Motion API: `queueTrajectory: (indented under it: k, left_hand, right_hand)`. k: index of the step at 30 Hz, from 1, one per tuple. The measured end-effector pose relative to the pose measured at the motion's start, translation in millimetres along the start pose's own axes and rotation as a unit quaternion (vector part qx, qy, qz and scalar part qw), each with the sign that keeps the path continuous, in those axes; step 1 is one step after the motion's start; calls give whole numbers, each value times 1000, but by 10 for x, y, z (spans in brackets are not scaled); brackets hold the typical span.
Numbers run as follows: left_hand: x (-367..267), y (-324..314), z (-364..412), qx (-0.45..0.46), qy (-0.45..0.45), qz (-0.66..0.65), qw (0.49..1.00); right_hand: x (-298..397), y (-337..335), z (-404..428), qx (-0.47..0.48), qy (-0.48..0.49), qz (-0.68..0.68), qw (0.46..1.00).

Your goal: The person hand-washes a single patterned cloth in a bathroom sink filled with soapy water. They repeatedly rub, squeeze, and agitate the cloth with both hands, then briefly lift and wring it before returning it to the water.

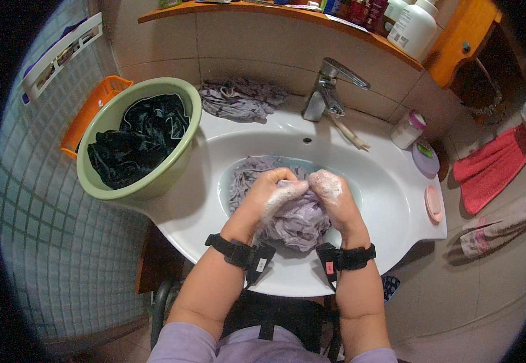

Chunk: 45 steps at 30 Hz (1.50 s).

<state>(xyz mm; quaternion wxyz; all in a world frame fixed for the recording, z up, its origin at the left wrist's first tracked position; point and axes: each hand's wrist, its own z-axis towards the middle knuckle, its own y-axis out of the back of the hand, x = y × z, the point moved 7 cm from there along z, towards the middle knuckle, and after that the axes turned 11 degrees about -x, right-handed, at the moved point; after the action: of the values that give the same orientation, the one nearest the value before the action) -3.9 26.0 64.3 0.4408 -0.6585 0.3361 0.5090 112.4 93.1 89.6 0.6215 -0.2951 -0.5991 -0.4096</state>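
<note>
A wet, greyish-lilac cloth garment (297, 222) lies bunched in the basin of a white washbasin (381, 181), partly in bluish water. My left hand (278, 190) grips a fold of it, with suds along the thumb. Close beside it, my right hand (331, 193) is closed on the same cloth, its knuckles covered in white foam. The two hands nearly meet above the middle of the basin. Fingers of both hands are partly hidden by the fists and the fabric. Black straps with small devices sit around both wrists.
A green plastic tub (190, 131) with dark garments (140, 140) stands on the left of the counter. More wet grey cloth (240, 97) lies behind. The chrome faucet (324, 93) rises at the back. A pink-lidded jar (409, 129) and soap dishes (433, 204) line the right rim.
</note>
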Motion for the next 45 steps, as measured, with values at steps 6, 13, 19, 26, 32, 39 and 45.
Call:
queueTrajectory:
  k: [6,13,19,26,32,39,45]
  left_hand:
    - [-83,184,90,-89,-48,-88,991]
    - [-49,423,156,-193,-85,-213,954]
    - [34,182,111,-72,9,-97,993]
    - [133,146,130,-69,-30,-187,979]
    - [233,-104,46,20,141,-363,921]
    - [330,-231,72,16,125,-401,908]
    - [305,-118,88,-19,122,-344,931]
  right_hand:
    - [-53,12,-48,82,-81,-17,993]
    - [-80,24,-2,73,-19,-51,996]
    - [-87,88,90,-89,64,22,994]
    - [138,-238,-154,-97,166,-165,967]
    - [288,-627,-246,-30,335,-348,875]
    - [345,-528,-242,-120,325,-381,857]
    - [334,-524,-220,-145,346,-394,839]
